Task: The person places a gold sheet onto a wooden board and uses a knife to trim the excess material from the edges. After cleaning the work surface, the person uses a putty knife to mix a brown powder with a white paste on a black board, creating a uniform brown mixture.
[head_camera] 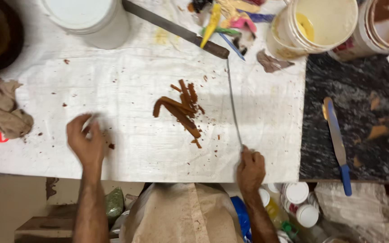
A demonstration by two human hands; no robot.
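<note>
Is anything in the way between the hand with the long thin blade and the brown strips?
Nothing visible is. The right hand holds a thin blade that stands just right of the brown strips, with only bare white sheet and tiny brown crumbs between them. The left hand is off to the other side.

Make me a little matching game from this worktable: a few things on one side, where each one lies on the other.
Things:
1. brown strips
2. blue-handled knife
3. white bucket
4. crumpled rag

Places:
A. dark slab at right
B. far left edge of the white sheet
C. middle of the white sheet
D. top left of the sheet

Pairs: 1-C, 2-A, 3-D, 4-B
</note>
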